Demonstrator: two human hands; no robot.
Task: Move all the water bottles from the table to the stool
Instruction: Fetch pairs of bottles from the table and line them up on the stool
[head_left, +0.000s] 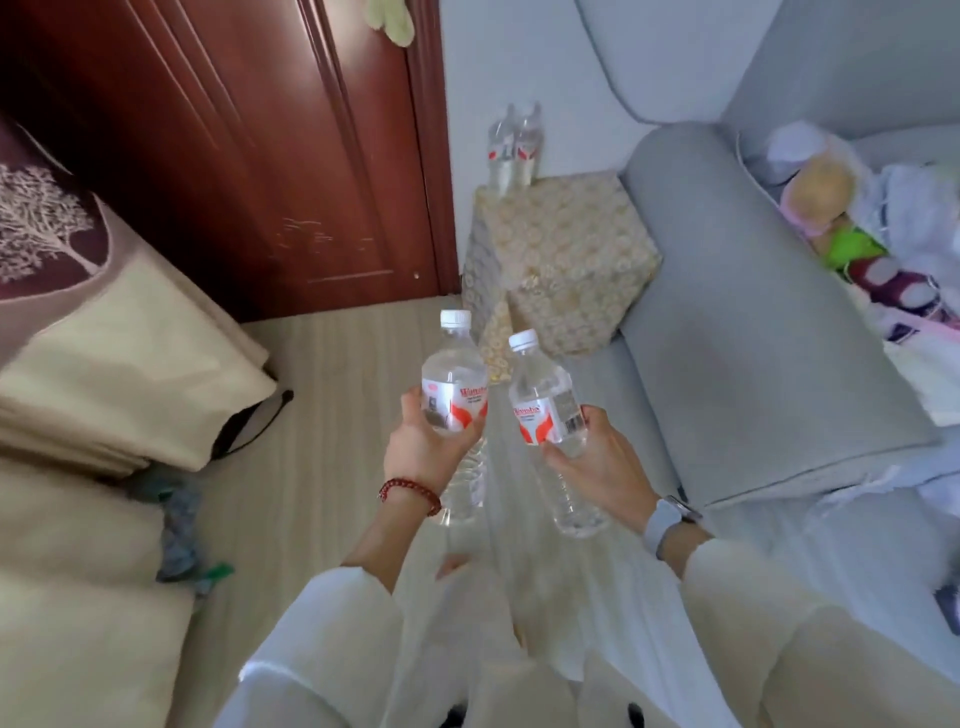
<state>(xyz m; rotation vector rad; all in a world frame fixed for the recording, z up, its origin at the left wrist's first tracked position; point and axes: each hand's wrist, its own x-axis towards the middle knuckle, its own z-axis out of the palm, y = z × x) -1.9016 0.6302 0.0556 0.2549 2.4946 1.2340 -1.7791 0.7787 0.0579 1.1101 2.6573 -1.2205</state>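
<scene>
- Carrying step: the left hand (421, 441) grips one water bottle (454, 395); the right hand (597, 462) grips another bottle (548, 410).
- Two bottles (514, 150) already stand on the stool (566, 249) ahead.
- Next, likely: reach forward and set both upright beside them.

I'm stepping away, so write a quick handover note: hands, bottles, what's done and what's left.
Left hand grips one bottle; right hand grips another. Both are carried upright, in front of the stool.
Done: two bottles stand at the stool's far edge.
Left: set these two on the stool. The table is out of view, so check it for more.
</scene>
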